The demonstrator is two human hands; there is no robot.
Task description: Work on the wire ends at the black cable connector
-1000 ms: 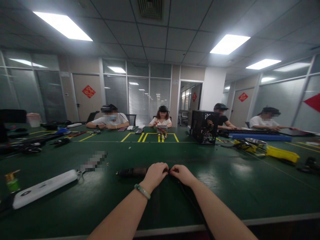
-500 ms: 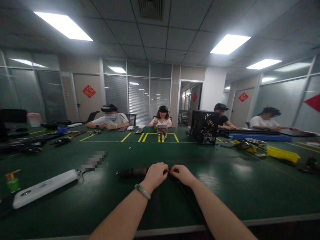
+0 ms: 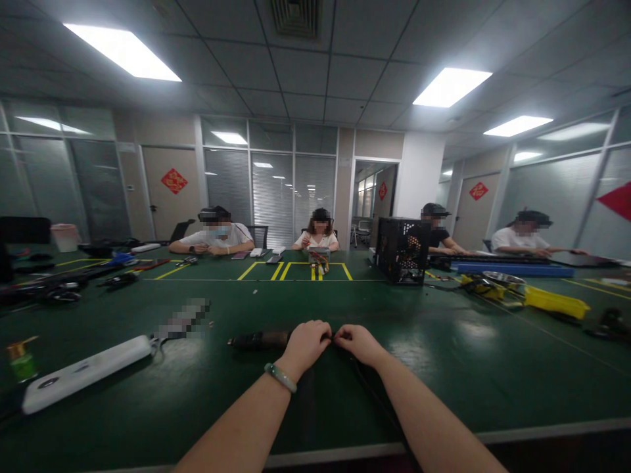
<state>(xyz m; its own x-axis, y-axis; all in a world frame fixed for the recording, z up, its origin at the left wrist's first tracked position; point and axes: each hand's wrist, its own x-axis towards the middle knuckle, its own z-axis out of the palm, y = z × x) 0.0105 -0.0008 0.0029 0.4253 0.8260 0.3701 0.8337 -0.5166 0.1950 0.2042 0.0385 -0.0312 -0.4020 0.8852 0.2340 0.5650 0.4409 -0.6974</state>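
Largest: the green, smooth-topped table (image 3: 493, 371), w/ glossy light patches & a pale edge strip. At 1 o'clock from the hands, a black box-shaped PC-type case (image 3: 388, 253), side perforated w/ round & honeycomb-like holes. Btwn 8 & 9 o'clock, a white oblong plastic-looking unit (image 3: 93, 374), rounded ends, smooth.

Dark cylindrical tool (image 3: 266, 339), approx. horiz., lies flat at 9 o'clock of the fingers: brownish-black barrel, narrower black nose, small metallic tip pointing to 9. Its inner end is hidden behind the L hand (image 3: 306, 345). R hand (image 3: 362, 344) sits opposite at 3 o'clock, tips nearly meeting L's. Fingers on both curl inward; can't tell if either is clamped on anything, contact too small & dark.

Thin black cable (image 3: 365, 380) runs from under R hand twd 5 o'clock. Smallest: pale-green polished bracelet (image 3: 280, 377), ring-shaped, on L wrist.
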